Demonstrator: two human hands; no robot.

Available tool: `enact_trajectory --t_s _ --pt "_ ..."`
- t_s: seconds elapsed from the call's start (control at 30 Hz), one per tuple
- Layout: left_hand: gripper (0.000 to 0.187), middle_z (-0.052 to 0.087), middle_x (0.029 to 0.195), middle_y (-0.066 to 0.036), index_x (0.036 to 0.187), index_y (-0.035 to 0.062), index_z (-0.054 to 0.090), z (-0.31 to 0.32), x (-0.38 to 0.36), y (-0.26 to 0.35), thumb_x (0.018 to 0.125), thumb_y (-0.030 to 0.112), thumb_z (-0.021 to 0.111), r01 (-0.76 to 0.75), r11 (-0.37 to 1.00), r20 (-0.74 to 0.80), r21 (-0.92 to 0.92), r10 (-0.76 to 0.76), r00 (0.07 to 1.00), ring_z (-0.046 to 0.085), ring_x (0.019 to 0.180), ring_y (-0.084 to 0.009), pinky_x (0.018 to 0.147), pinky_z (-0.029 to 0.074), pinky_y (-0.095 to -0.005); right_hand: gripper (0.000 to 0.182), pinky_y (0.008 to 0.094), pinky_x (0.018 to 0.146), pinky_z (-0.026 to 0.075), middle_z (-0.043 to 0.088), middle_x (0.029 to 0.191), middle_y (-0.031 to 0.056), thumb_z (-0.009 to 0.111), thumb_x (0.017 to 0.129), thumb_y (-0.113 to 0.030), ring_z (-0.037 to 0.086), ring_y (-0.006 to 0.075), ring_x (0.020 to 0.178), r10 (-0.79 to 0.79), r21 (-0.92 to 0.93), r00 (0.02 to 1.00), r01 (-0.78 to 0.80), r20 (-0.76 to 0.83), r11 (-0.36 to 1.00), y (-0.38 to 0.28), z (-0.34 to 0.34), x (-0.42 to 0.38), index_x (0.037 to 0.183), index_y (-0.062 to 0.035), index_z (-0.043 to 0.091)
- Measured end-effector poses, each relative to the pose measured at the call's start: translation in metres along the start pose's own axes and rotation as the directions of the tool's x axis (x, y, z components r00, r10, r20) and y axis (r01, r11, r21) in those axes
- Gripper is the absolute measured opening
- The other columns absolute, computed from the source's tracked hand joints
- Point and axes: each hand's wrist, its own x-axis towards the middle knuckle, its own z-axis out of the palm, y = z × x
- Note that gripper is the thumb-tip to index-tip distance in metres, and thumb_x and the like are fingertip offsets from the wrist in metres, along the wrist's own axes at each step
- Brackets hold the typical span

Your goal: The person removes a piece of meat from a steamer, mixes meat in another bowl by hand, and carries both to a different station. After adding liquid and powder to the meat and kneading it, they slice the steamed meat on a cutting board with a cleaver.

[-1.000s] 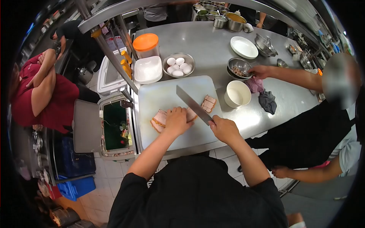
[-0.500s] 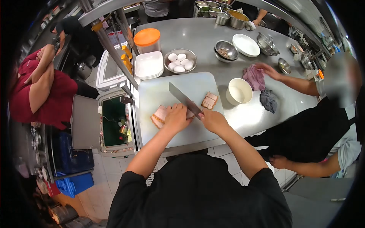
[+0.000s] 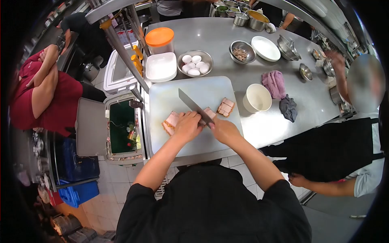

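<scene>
My right hand (image 3: 223, 128) is wrapped round the handle of a broad cleaver (image 3: 191, 103), whose blade slants up and left over the white cutting board (image 3: 162, 93). Beside the blade, my left hand (image 3: 189, 125) presses with bent fingers on pale meat with a browned edge. One part of that meat (image 3: 171, 120) shows left of my left hand, and a small piece (image 3: 209, 112) lies just right of the blade. Farther right on the board rests a cut block of meat (image 3: 225, 107). The cleaver's handle is mostly hidden in my fist.
Behind the board stand white dishes (image 3: 161, 67), a bowl of eggs (image 3: 195, 54) and an orange-lidded tub (image 3: 159, 37). To the right are a white tub (image 3: 257, 98) and cloths (image 3: 274, 84). A co-worker's raised hand (image 3: 336, 61) is at far right; a bin (image 3: 122, 125) stands left.
A small piece of meat now shows right of the blade. The co-worker's hand has left the pink cloth and moved up and right. The upper of two stacked bowls now appears lifted or shifted.
</scene>
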Motion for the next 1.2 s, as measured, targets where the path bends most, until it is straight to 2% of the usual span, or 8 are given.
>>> enact_trajectory --t_s 0.17,0.23,0.4,0.77,0.83,0.93,1.03,1.2 --pt "0.021 0.061 0.096 -0.006 0.091 0.0081 0.067 -0.003 0.005 0.002 0.076 0.022 0.072 -0.016 0.999 0.002 0.028 0.016 1.0 0.058 0.1 -0.0243 0.085 0.039 -0.0402 0.029 0.0537 0.07 0.05 0.068 0.081 0.0219 0.049 0.099 -0.03 0.066 0.042 0.079 0.005 0.067 0.995 0.002 -0.098 0.998 0.006 -0.012 0.013 0.098 -0.0019 0.057" --pt "0.019 0.061 0.097 -0.006 0.092 0.0084 0.067 -0.006 0.004 0.002 0.079 0.021 0.07 -0.026 0.999 -0.037 0.029 0.027 0.999 0.058 0.101 -0.0235 0.085 0.039 -0.04 0.031 0.0534 0.07 0.05 0.068 0.081 0.0215 0.049 0.1 -0.031 0.066 0.0424 0.078 0.095 0.024 0.992 -0.093 -0.086 0.995 0.008 -0.031 0.0 0.097 -0.0019 0.058" --pt "0.017 0.062 0.1 -0.005 0.096 0.0101 0.068 -0.001 0.028 -0.001 0.08 0.018 0.066 -0.05 0.998 -0.055 0.046 0.053 0.997 0.058 0.102 -0.0223 0.086 0.039 -0.04 0.031 0.0534 0.069 0.05 0.068 0.078 0.0207 0.049 0.099 -0.031 0.066 0.0418 0.075 0.068 -0.048 0.998 -0.069 -0.018 0.996 0.015 -0.069 -0.017 0.094 -0.002 0.058" --pt "0.021 0.062 0.1 -0.005 0.101 0.0093 0.066 0.013 0.033 -0.004 0.081 0.016 0.064 -0.047 0.997 0.03 0.061 0.045 0.999 0.058 0.101 -0.0238 0.086 0.039 -0.0405 0.029 0.0525 0.07 0.051 0.069 0.085 0.0222 0.05 0.098 -0.03 0.067 0.042 0.078 0.047 -0.051 0.998 -0.05 -0.044 0.997 0.028 -0.014 0.03 0.095 -0.0019 0.059" --pt "0.03 0.064 0.109 -0.006 0.112 0.009 0.066 -0.004 0.035 -0.009 0.084 0.021 0.066 -0.006 0.999 0.175 -0.034 0.012 0.984 0.058 0.109 -0.0248 0.092 0.039 -0.0427 0.031 0.0532 0.072 0.051 0.069 0.085 0.0232 0.05 0.098 -0.031 0.066 0.0433 0.081 0.085 0.042 0.995 -0.084 -0.042 0.996 0.034 -0.027 0.026 0.097 -0.0013 0.059" --pt "0.046 0.061 0.125 -0.009 0.124 0.0103 0.062 -0.058 0.007 -0.027 0.083 0.029 0.071 0.028 0.998 -0.02 -0.059 -0.029 0.999 0.055 0.117 -0.028 0.098 0.037 -0.0459 0.033 0.0542 0.073 0.05 0.068 0.083 0.0242 0.05 0.098 -0.032 0.066 0.0445 0.081 0.128 0.105 0.989 -0.119 -0.08 0.987 0.029 -0.04 0.002 0.099 0.0 0.059" --pt "0.06 0.053 0.139 -0.011 0.131 0.0122 0.058 -0.087 -0.031 -0.045 0.078 0.034 0.076 0.048 0.995 0.118 0.084 -0.058 0.991 0.052 0.123 -0.0313 0.103 0.035 -0.0475 0.034 0.0549 0.074 0.049 0.068 0.081 0.0249 0.05 0.098 -0.032 0.065 0.0452 0.081 0.153 0.282 0.987 -0.133 -0.049 0.95 0.016 -0.036 -0.021 0.099 0.0007 0.058" --pt "0.06 0.053 0.135 -0.008 0.128 0.0144 0.059 -0.076 -0.033 -0.051 0.073 0.031 0.077 0.11 0.985 0.134 0.13 -0.127 0.983 0.052 0.123 -0.0292 0.099 0.037 -0.0491 0.03 0.0563 0.079 0.048 0.068 0.089 0.026 0.05 0.096 -0.031 0.065 0.0456 0.086 0.183 0.127 0.972 -0.202 0.145 0.971 -0.003 -0.011 -0.019 0.102 -0.0034 0.06"
